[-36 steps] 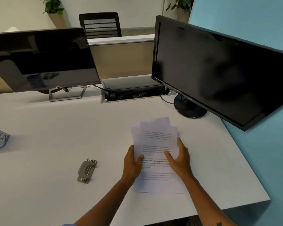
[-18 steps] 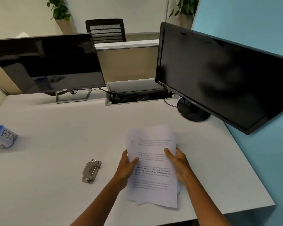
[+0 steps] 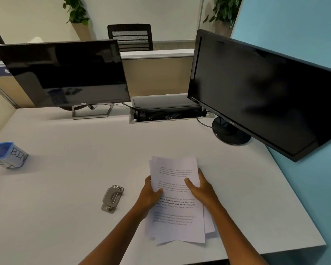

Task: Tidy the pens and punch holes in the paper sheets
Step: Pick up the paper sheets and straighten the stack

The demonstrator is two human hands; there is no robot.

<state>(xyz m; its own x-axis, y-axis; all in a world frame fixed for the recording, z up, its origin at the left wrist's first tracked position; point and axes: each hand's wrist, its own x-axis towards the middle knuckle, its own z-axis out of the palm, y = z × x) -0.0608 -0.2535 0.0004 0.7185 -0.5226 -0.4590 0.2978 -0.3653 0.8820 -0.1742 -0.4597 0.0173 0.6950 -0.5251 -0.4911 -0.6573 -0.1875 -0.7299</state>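
Sheets [image 3: 177, 199] lay in a loose stack at 5 o'clock on the counter [image 3: 69, 188], near its front edge, their corners fanned out of line at the bottom and along the right side. We had both hands on them: the left hand [image 3: 151, 194] gripped the left edge with its thumb curled over the top page, and the right hand [image 3: 201, 188] held the right edge the same way, thumb on the print, fingers behind where we could not see them. The punch [image 3: 112, 198] sat just beside the stack at 9 o'clock from it, untouched. The bin [image 3: 7, 154] stood well apart at the counter's 9 o'clock edge; we saw no pens.

We judged the sheets light, limp and slippery against one another, so a one-sided grip would let them sag and slide apart. Holding both long edges suited squaring them; for punching, we reckoned the hold should sit near the edge going into the punch, pinching the whole stack so no page crept.
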